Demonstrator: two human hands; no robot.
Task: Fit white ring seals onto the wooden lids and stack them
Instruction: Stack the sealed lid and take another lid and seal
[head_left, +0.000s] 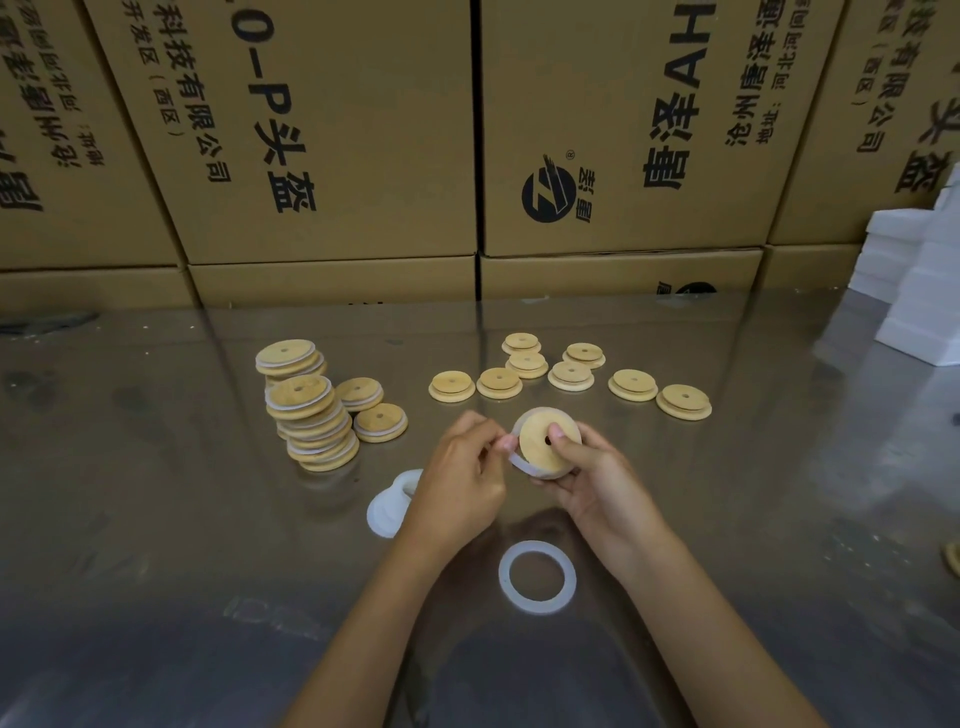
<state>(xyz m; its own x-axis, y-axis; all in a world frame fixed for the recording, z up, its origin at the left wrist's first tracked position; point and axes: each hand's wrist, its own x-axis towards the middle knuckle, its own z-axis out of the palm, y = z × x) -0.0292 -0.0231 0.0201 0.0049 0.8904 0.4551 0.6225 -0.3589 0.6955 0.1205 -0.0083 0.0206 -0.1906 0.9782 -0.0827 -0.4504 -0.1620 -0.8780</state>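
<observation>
Nearest the camera, close to the near edge of the steel table (156, 519), lies a single white ring seal (537, 605), flat and free of everything. From there, big to small.

The cardboard cartons (332, 130) wall off the far edge, with white foam blocks (919, 291) at the far right corner. Left of the table's middle stands the leaning stack of finished lids (314, 415), white seals showing between the wooden discs, with two more sealed lids just beside it. Toward the far edge, right of centre, the bare lids (571, 375) lie scattered, mostly single, a couple overlapping.

Above the table's middle, the right hand (587, 467) grips the lid being worked (549, 441), fingers curled behind it and the thumb pressed on its face near the centre hole. The left hand (462, 467) pinches a stretched white seal (514, 460) at the lid's left rim; the band is partly around the lid, a loop standing off at the lower left. A small heap of spare seals (389, 506) lies just left of the left wrist.

The step in hand seems to be seating the seal. Next, I judge, the loose loop needs working round the rim until it sits flush, then the lid goes onto the stack, which leans, so place it gently.
</observation>
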